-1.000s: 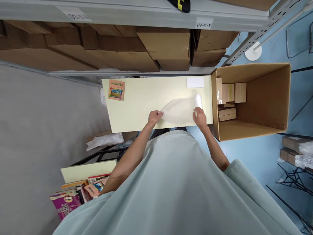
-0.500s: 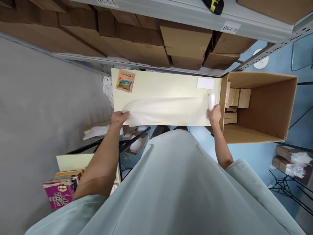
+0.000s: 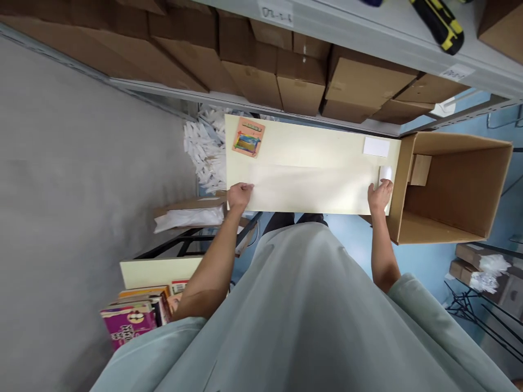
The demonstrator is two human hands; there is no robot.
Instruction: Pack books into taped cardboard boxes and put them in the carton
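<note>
A long sheet of translucent white film (image 3: 314, 188) lies stretched flat across the pale yellow table (image 3: 310, 149). My left hand (image 3: 239, 196) is closed on the sheet's free left end, near the table's front left corner. My right hand (image 3: 379, 195) grips the white roll (image 3: 384, 174) that the film comes off, at the table's right edge. A small colourful book (image 3: 248, 137) lies at the table's back left. A white label (image 3: 376, 146) lies at the back right.
A large open cardboard box (image 3: 449, 188) stands right of the table, holding a small carton (image 3: 420, 169). Shelving (image 3: 368, 32) with cardboard boxes runs behind. A heap of white packing scraps (image 3: 204, 147) lies left of the table. Stacked books (image 3: 131, 316) sit lower left.
My left hand has drawn the film leftward from mid-table to the left edge, then a little back. The sheet now lies flat. My right hand has stayed on the roll.
</note>
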